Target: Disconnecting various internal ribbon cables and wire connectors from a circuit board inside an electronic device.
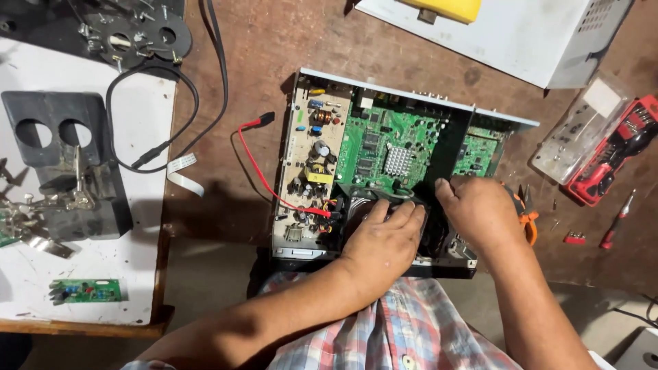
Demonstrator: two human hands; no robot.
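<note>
Brown workbench (288,48): device chassis (384,171) lengthwise left-right.

Person, seen from above, head-worn view.

- Left hand (385,236): bare, no glove, no ring or watch showing; broad back of hand, short trimmed nails.
- Right hand (483,209): bare likewise; no ring or band visible; thumbnail short.
- Forearms: both uncovered to past the elbow; no sleeve, strap or wristband anywhere along them.
- Garment (384,329): checked cloth at the near edge, between the arms; pale ground crossed with red, white and blue-grey bands; soft woven look, lightly creased. Whether shirt or wrap cannot be told.
- Small pale round button or spot low on the cloth, near the centre.
</note>
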